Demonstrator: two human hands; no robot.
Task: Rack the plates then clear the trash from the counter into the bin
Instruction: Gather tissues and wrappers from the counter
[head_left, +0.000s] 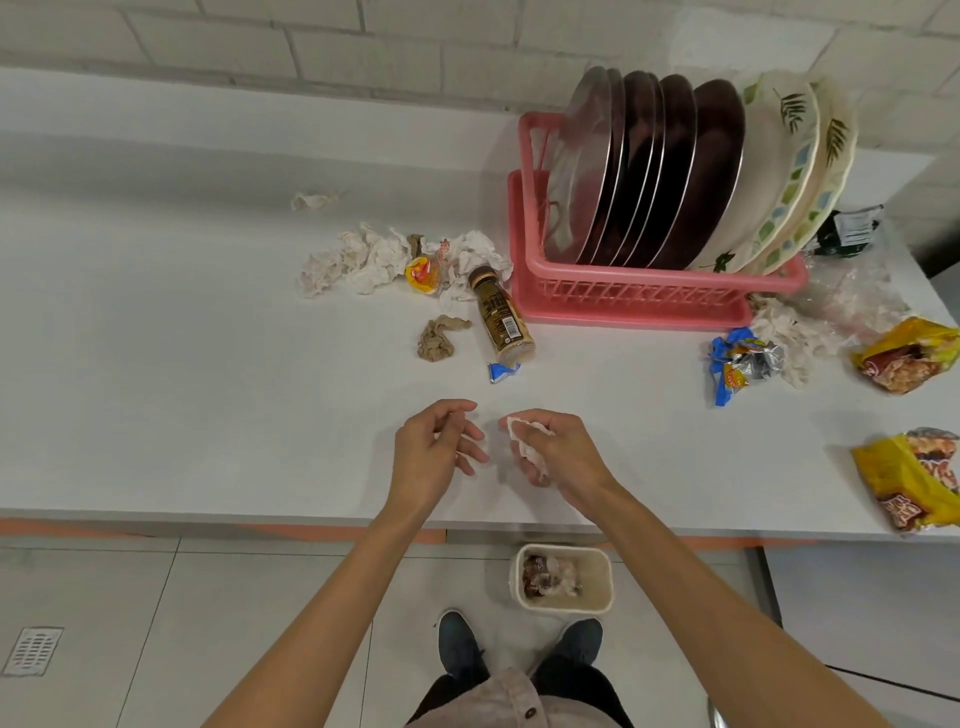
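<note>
Several plates (670, 171), steel, dark and white with leaf patterns, stand upright in a pink rack (639, 299) at the back right of the white counter (182, 338). My right hand (558, 449) is closed around a crumpled white tissue (524, 441) just above the counter's front edge. Beside it, my left hand (436, 444) hovers with loosely curled fingers and nothing in it. A small beige bin (563, 578) sits on the floor under the counter edge, with wrappers and tissue inside.
Crumpled tissues (374, 257), a brown bottle (501, 317) lying down, a brown paper wad (439, 340) and a blue scrap (503, 371) lie mid-counter. Foil wrappers (743, 364) and yellow snack bags (906, 361) (914, 480) lie at the right. My shoes stand by the bin.
</note>
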